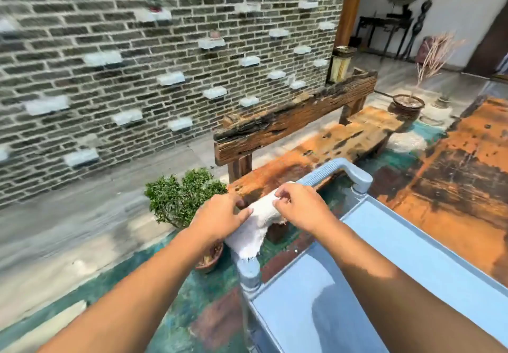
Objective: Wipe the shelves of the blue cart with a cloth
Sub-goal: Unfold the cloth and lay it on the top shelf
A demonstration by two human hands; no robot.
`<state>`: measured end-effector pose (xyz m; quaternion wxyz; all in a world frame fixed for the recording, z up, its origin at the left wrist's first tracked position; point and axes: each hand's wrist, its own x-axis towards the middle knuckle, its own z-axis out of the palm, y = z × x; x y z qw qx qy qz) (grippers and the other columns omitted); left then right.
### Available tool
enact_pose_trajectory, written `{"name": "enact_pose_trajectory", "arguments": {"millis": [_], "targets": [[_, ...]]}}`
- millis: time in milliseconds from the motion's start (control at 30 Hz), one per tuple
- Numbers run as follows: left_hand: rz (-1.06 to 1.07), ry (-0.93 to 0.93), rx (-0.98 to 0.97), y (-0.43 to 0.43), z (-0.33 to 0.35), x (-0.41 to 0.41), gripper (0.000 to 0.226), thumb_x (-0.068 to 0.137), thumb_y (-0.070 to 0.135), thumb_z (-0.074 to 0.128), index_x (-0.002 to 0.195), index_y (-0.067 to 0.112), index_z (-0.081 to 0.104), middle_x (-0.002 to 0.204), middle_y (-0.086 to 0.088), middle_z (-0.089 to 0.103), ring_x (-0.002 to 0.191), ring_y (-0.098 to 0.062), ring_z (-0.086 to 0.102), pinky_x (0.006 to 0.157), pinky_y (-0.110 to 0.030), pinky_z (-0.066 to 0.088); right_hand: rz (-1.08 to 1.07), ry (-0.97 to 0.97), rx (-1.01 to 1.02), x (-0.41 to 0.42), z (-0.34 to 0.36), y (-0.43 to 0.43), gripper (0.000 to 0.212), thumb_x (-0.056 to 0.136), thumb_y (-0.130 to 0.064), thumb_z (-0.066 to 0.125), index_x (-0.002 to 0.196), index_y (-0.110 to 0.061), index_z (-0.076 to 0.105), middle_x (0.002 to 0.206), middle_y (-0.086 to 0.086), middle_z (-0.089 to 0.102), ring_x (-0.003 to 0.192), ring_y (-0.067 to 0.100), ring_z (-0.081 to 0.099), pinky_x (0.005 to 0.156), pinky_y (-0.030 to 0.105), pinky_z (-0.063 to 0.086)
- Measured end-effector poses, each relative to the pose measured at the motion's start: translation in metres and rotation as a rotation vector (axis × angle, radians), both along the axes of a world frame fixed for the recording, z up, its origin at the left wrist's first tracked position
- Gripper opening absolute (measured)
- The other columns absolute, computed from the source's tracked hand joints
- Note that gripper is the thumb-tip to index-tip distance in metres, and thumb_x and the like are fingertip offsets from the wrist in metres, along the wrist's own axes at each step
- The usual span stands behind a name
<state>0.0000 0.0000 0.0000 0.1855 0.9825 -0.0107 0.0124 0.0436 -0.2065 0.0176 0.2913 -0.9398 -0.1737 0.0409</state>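
1. Head view, looking down on blue cart (428,259), with top shelf (384,245) at lower right.
2. Pinching white cloth (259,218) at its left side with left hand (220,216), fingers curled.
3. Gripping cloth's upper end with right hand (302,207).
4. Draped over cart handle (339,172), loose end hanging by near post.
5. Beyond: potted shrub (181,196), wooden bench (316,149), brick wall (137,64).

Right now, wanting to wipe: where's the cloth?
Head view, centre: white cloth gripped by left hand and right hand, over the blue cart's handle.

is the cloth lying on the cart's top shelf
No, the left hand and right hand hold the white cloth by the handle, off the top shelf.
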Motion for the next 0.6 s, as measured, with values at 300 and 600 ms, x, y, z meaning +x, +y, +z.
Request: {"name": "enact_pose_trajectory", "arguments": {"millis": [300,600], "targets": [[-0.147,0.474,-0.055,0.03,-0.014,0.055,0.068,0.082,0.075,0.051,0.116,0.017,0.063,0.111,-0.004,0.067,0.096,-0.021,0.062,0.087,-0.038,0.053,0.267,0.264,-0.393,0.085,0.006,0.044,0.018,0.087,-0.026,0.078,0.101,-0.021,0.067,0.1,-0.001,0.066,0.091,0.02,0.062,0.066,0.029,0.045],[-0.325,0.748,-0.4,0.049,-0.044,0.084,0.07,0.073,0.086,0.05,0.079,0.017,0.059,0.073,0.004,0.052,0.065,-0.015,0.046,0.06,-0.023,0.04,0.268,0.656,-0.536,0.136,-0.001,0.055,0.068,0.08,-0.047,0.082,0.13,-0.008,0.058,0.135,0.007,0.059,0.117,0.03,0.057,0.102,0.046,0.047]]}}
